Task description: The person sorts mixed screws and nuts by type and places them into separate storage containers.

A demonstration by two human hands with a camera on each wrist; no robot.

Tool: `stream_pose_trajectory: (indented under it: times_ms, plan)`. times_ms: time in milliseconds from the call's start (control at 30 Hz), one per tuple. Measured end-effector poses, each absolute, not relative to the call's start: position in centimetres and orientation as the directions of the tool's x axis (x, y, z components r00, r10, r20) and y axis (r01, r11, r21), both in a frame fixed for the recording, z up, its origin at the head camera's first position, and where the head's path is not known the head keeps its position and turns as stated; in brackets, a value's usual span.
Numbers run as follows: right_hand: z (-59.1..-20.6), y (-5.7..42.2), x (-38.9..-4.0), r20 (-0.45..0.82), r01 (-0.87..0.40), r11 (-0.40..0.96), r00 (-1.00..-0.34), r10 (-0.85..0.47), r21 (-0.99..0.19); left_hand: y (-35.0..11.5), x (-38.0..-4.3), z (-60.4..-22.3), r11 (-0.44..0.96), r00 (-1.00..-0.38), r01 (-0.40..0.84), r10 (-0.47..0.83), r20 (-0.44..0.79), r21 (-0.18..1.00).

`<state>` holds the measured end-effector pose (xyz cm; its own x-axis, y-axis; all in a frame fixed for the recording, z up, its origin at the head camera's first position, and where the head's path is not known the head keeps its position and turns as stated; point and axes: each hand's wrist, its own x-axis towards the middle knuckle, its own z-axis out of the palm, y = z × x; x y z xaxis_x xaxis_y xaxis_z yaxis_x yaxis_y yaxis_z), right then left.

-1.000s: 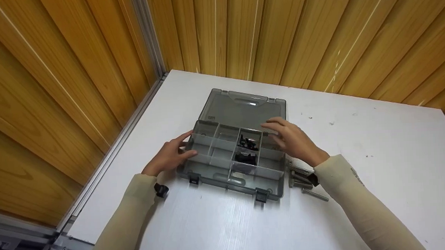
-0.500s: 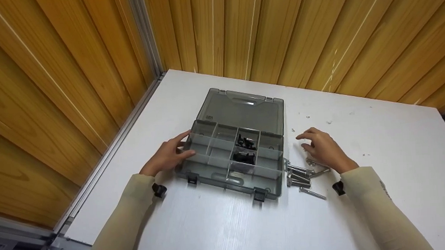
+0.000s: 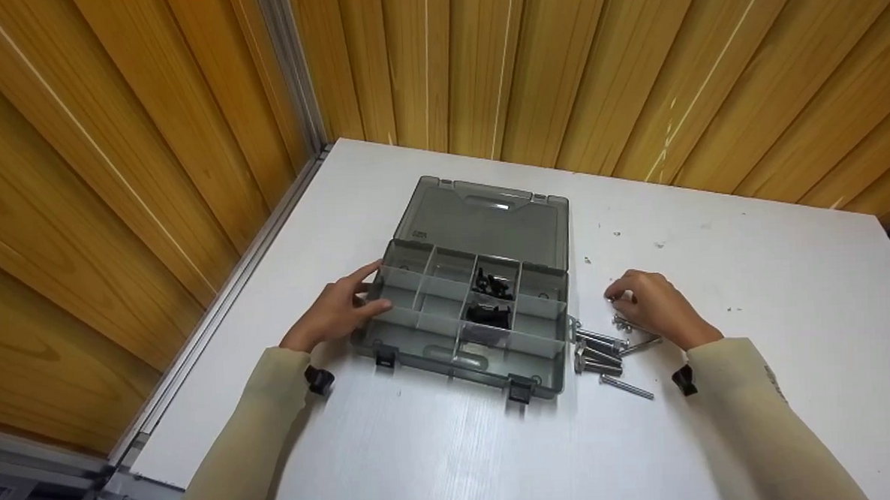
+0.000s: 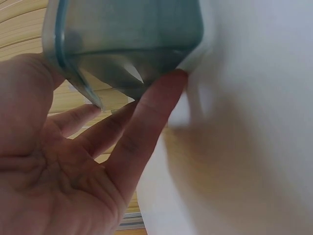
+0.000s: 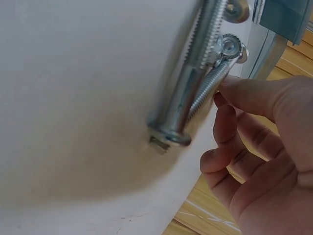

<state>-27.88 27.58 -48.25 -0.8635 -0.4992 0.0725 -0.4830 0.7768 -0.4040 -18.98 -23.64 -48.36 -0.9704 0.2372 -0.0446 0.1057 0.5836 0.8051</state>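
A grey see-through compartment box lies open on the white table. My left hand holds its left wall, thumb over the rim; in the left wrist view a finger presses the box's outer side. Black plastic-looking parts fill two of its compartments. To the right of the box, my right hand is low over the table, thumb and index fingertips together on a small dark piece, mostly hidden. Metal bolts lie just beside this hand; in the right wrist view a large bolt lies in front of the fingers.
The box's lid is folded back flat behind it. One separate bolt lies nearer the front. Small bits are scattered on the table at the right. Wood-look panels stand behind and at the left.
My right hand has moved from above the box's right compartments to the right, down by the bolts, and its thumb and index finger have closed together. My left hand stays on the box.
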Motion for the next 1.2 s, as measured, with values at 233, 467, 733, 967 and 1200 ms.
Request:
stream_pose_trajectory:
  times_ms: [233, 467, 733, 967, 1200]
  plan:
    - [-48.4, 27.8, -27.9, 0.090, -0.496, 0.772, -0.858, -0.505, -0.398, -23.5, -18.9, -48.2, 0.579, -0.970, 0.099, 0.238, -0.051, 0.809]
    - [-48.0, 27.7, -28.1, 0.042, -0.479, 0.776, -0.860, -0.509, -0.410, -23.5, -19.0, -48.3, 0.586, -0.971, 0.105, 0.236, -0.046, 0.803]
    - [-46.4, 27.0, -28.1, 0.043, -0.490, 0.761, -0.851, -0.524, -0.425, -23.5, -19.1, -48.2, 0.583, -0.970, 0.099, 0.239, -0.053, 0.806]
    - [-44.6, 24.6, -28.4, 0.165, -0.604, 0.693, -0.788, -0.594, -0.393, -23.6, -19.2, -48.2, 0.587, -0.972, 0.084, 0.227, -0.064, 0.805]
    - [-42.7, 20.8, -28.6, 0.205, -0.678, 0.645, -0.728, -0.654, -0.353, -23.6, -19.1, -48.5, 0.596, -0.972, 0.071, 0.220, -0.077, 0.800]
